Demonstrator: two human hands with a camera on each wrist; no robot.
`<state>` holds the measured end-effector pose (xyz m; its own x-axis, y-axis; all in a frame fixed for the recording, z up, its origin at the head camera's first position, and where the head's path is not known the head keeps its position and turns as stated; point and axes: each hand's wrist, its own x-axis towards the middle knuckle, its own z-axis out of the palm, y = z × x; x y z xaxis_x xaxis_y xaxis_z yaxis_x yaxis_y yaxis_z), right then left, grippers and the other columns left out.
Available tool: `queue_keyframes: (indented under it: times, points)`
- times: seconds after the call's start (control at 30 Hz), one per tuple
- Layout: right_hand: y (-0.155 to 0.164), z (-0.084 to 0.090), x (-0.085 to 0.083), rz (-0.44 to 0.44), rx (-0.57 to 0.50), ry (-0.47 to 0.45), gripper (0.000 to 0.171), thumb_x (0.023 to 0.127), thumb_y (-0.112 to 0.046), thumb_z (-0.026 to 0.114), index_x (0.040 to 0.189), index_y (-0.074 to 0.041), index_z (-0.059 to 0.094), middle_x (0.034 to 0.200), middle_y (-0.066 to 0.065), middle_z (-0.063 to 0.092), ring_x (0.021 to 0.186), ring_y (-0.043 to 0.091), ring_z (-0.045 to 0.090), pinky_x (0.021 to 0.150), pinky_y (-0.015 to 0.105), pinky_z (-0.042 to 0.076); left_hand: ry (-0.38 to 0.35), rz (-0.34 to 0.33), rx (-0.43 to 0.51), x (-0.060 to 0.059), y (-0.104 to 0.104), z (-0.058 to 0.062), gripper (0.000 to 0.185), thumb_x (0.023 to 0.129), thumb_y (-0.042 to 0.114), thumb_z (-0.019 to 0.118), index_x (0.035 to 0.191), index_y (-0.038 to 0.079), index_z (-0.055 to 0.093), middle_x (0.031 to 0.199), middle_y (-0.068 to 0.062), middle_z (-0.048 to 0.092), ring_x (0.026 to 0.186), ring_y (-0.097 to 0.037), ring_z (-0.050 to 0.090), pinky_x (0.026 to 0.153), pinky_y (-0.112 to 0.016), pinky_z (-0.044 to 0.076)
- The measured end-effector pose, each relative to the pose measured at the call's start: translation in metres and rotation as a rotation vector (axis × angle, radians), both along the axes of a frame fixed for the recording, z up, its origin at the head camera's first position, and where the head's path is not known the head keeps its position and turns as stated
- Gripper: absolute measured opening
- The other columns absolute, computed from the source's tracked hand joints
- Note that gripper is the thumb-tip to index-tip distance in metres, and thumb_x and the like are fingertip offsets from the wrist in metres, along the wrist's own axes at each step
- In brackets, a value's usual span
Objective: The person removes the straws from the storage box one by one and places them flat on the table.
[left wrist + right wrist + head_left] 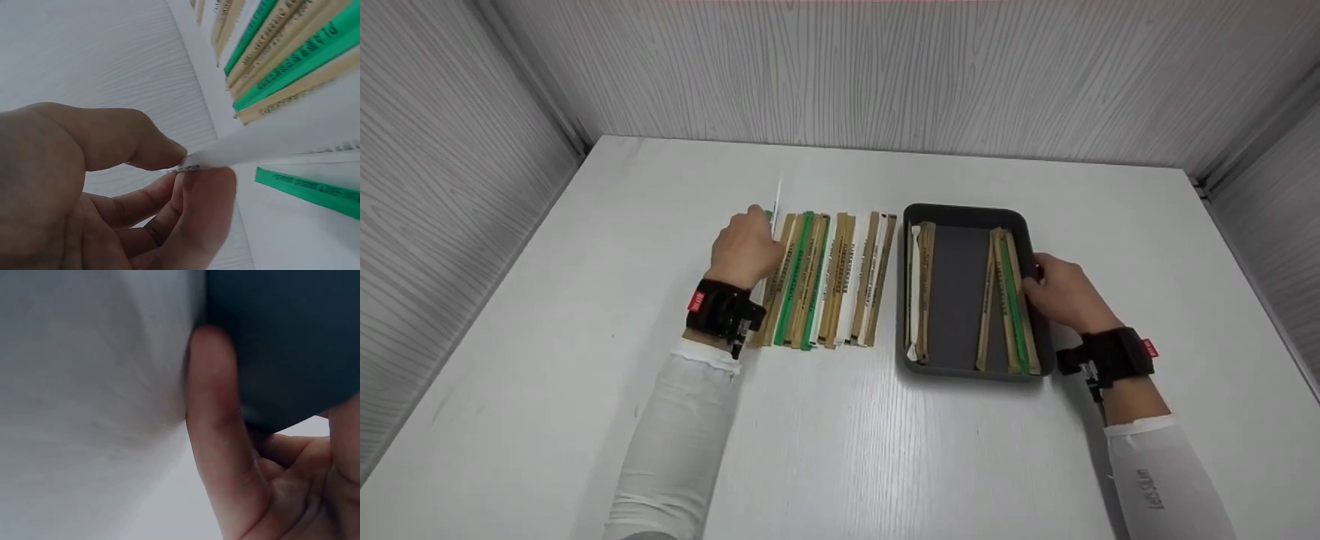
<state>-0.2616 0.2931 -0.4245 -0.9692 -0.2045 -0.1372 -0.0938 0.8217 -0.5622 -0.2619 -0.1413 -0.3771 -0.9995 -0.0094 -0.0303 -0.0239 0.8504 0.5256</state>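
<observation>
My left hand (746, 251) is at the left end of a row of long paper-wrapped sticks (829, 281) in tan, green and white. Its thumb and fingers (185, 191) pinch one white wrapped stick (281, 146), which rises tilted off the table (777, 199). Green and tan sticks (281, 50) lie just beyond it. My right hand (1061, 292) grips the right rim of a dark grey tray (960, 214), with a finger (216, 416) flat against the tray's outer wall (287, 343). Inside the tray, tan and green sticks (1011, 300) lie along the right side and a white and a tan one (919, 289) along the left.
The white table (840, 450) is boxed in by grey wood-grain walls (885, 67) at the back and both sides. The tray's middle floor (956, 292) is bare. A narrow gap separates the row of sticks from the tray.
</observation>
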Motion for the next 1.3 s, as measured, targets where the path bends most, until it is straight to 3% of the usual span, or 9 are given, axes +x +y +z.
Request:
queue_keyframes:
  times: [0.33, 0.83, 1.03, 1.2, 1.3]
  points:
    - [0.001, -0.002, -0.001, -0.002, -0.007, -0.006, 0.045, 0.106, -0.014, 0.044, 0.142, 0.013, 0.047, 0.102, 0.023, 0.064, 0.076, 0.024, 0.060, 0.060, 0.034, 0.050, -0.074, 0.032, -0.041, 0.000, -0.015, -0.026, 0.014, 0.086, -0.004, 0.058, 0.099, -0.009, 0.061, 0.083, -0.016, 0.059, 0.069, -0.027, 0.054, 0.054, -0.037, 0.047]
    - [-0.001, -0.001, -0.002, -0.001, 0.015, -0.013, 0.051, 0.105, -0.014, 0.043, 0.147, 0.015, 0.042, 0.115, 0.030, 0.064, 0.089, 0.030, 0.062, 0.070, 0.034, 0.051, -0.088, 0.035, -0.080, 0.000, -0.017, -0.038, 0.015, 0.088, -0.002, 0.062, 0.100, -0.010, 0.063, 0.088, -0.022, 0.067, 0.071, -0.030, 0.061, 0.059, -0.043, 0.054]
    - [0.000, -0.001, -0.001, -0.006, 0.014, -0.009, 0.050, 0.105, -0.014, 0.044, 0.146, 0.014, 0.043, 0.113, 0.029, 0.064, 0.089, 0.030, 0.061, 0.069, 0.034, 0.051, -0.085, 0.032, -0.078, 0.001, -0.014, -0.026, 0.015, 0.090, -0.001, 0.060, 0.102, -0.010, 0.063, 0.087, -0.020, 0.065, 0.070, -0.028, 0.058, 0.056, -0.040, 0.051]
    - [0.000, -0.001, -0.001, -0.001, 0.007, 0.002, 0.048, 0.105, -0.014, 0.044, 0.145, 0.014, 0.045, 0.110, 0.028, 0.064, 0.086, 0.029, 0.061, 0.067, 0.034, 0.050, -0.032, -0.006, -0.049, 0.000, 0.006, 0.001, 0.003, 0.089, -0.002, 0.055, 0.090, -0.001, 0.058, 0.077, -0.010, 0.054, 0.064, -0.022, 0.051, 0.050, -0.034, 0.043]
    - [0.000, -0.001, -0.001, 0.002, 0.003, 0.006, 0.047, 0.105, -0.014, 0.044, 0.144, 0.014, 0.046, 0.109, 0.028, 0.064, 0.085, 0.029, 0.061, 0.066, 0.034, 0.050, 0.012, -0.041, -0.033, -0.002, 0.029, 0.017, 0.012, 0.088, -0.003, 0.054, 0.082, 0.007, 0.050, 0.074, -0.005, 0.047, 0.061, -0.019, 0.046, 0.048, -0.032, 0.040]
